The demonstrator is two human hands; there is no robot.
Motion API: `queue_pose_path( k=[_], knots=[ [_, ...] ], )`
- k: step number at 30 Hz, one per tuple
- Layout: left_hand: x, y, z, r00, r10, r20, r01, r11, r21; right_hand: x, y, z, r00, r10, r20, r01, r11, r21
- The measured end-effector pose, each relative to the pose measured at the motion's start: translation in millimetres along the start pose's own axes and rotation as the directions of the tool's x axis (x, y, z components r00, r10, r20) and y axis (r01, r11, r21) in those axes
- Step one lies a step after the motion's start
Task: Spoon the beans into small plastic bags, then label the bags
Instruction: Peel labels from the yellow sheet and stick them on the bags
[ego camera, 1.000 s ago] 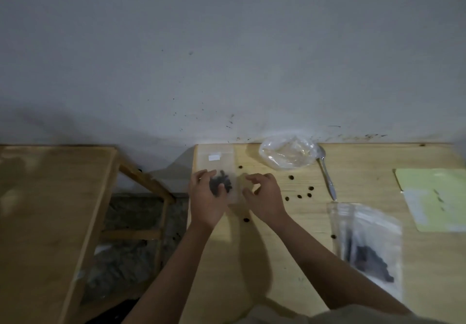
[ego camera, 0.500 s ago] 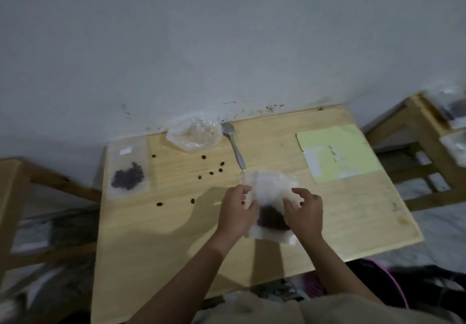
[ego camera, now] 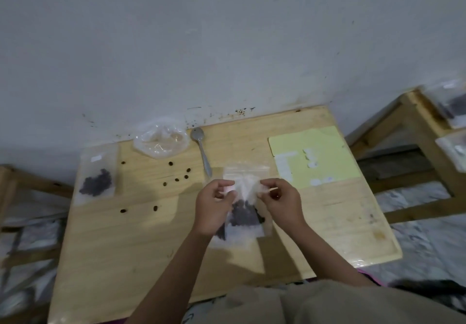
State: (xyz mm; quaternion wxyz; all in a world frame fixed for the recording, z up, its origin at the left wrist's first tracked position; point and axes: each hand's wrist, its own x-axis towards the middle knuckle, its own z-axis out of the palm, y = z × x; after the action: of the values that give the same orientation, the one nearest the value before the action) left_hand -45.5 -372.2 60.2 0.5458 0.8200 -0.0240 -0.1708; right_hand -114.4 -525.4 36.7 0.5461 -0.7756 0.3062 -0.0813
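Two hands: both raised over the wooden table (ego camera: 106, 248), gripping one small plastic bag (ego camera: 245, 192) between them.
Left hand (ego camera: 214, 207): fingers curled, pinching the bag's upper left portion.
Right hand (ego camera: 282, 202): fingers curled, pinching the bag's upper right portion.
Held bag: clear, upright between the hands; dark beans (ego camera: 243, 215) gathered in its lower half, below the fingers.
Bags beneath: further clear bags (ego camera: 234, 241) under the held one, near the wrists; whether they touch it cannot be determined.
Filled bag (ego camera: 97, 177): flat on the table, well to the left of the left hand, holding a dark cluster of beans and carrying a small white label (ego camera: 95, 158).
Loose beans (ego camera: 176, 179): scattered on the table, left of and beyond the left hand.
Spoon (ego camera: 201, 152): on the table just beyond the hands, bowl toward the wall.
Crumpled clear bag (ego camera: 161, 142): beyond the left hand, beside the spoon bowl.
Label sheet (ego camera: 315, 155): yellow-green, with white stickers, beyond and right of the right hand.
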Motion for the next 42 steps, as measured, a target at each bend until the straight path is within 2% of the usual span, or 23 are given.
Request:
queue_pose_path(
  k=[3, 6, 8, 10, 12, 15, 19, 25, 28, 31, 34, 38, 42],
  knots=[
    [3.5, 17.8, 13.0, 1.000, 0.006, 0.009, -0.004, 0.992, -0.125, 16.6, -3.4, -22.0, 1.000, -0.021, 0.023, 0.018, 0.995, 0.101],
    [10.7, 29.2, 26.3, 0.999, -0.026, 0.023, 0.030, 0.980, -0.198, 43.6, 4.6, -45.9, 0.997, -0.006, -0.072, 0.015, 0.992, 0.129],
    [16.3, 33.6, 33.0, 0.999, -0.028, 0.015, 0.031, 0.974, -0.225, 68.6, 15.3, -62.6, 0.985, 0.023, -0.173, -0.013, 0.998, 0.057],
    [21.2, 37.1, 37.5, 0.999, -0.032, 0.009, 0.033, 0.969, -0.244, 94.6, 26.7, -77.9, 0.968, 0.032, -0.249, -0.056, 0.994, -0.089],
    [25.2, 39.1, 40.7, 1.000, -0.023, 0.008, 0.024, 0.973, -0.231, 117.4, 38.0, -89.1, 0.966, 0.032, -0.256, -0.094, 0.968, -0.234],
    [30.4, 41.0, 45.4, 1.000, 0.000, 0.017, 0.004, 0.979, -0.203, 144.0, 56.4, -93.4, 0.978, 0.074, -0.195, -0.145, 0.913, -0.382],
    [35.1, 42.0, 50.2, 1.000, 0.004, 0.020, 0.000, 0.981, -0.195, 159.0, 65.7, -87.9, 0.970, 0.142, -0.197, -0.215, 0.876, -0.432],
    [38.8, 37.5, 53.7, 0.999, -0.014, 0.044, 0.022, 0.982, -0.186, 157.5, 57.0, -87.0, 0.962, 0.137, -0.236, -0.235, 0.856, -0.461],
    [37.9, 39.4, 53.4, 0.999, -0.010, 0.039, 0.017, 0.985, -0.173, 142.9, 36.6, -93.1, 0.965, 0.108, -0.240, -0.192, 0.913, -0.361],
    [34.5, 47.0, 52.7, 0.998, -0.006, 0.058, 0.014, 0.990, -0.140, 117.3, 3.8, -93.5, 0.970, 0.110, -0.216, -0.129, 0.989, -0.074],
    [28.8, 55.1, 51.1, 0.996, 0.024, 0.081, -0.013, 0.992, -0.123, 86.9, -26.8, -84.4, 0.987, 0.051, -0.153, -0.029, 0.989, 0.142],
    [18.1, 64.1, 50.2, 0.994, 0.024, 0.108, -0.004, 0.984, -0.180, 58.7, -51.7, -64.8, 1.000, -0.016, -0.020, 0.020, 0.981, 0.194],
    [8.0, 69.3, 46.3, 0.997, 0.030, 0.068, -0.011, 0.967, -0.253, 44.9, -65.0, -50.1, 0.999, -0.007, -0.033, 0.013, 0.983, 0.184]
  ],
)
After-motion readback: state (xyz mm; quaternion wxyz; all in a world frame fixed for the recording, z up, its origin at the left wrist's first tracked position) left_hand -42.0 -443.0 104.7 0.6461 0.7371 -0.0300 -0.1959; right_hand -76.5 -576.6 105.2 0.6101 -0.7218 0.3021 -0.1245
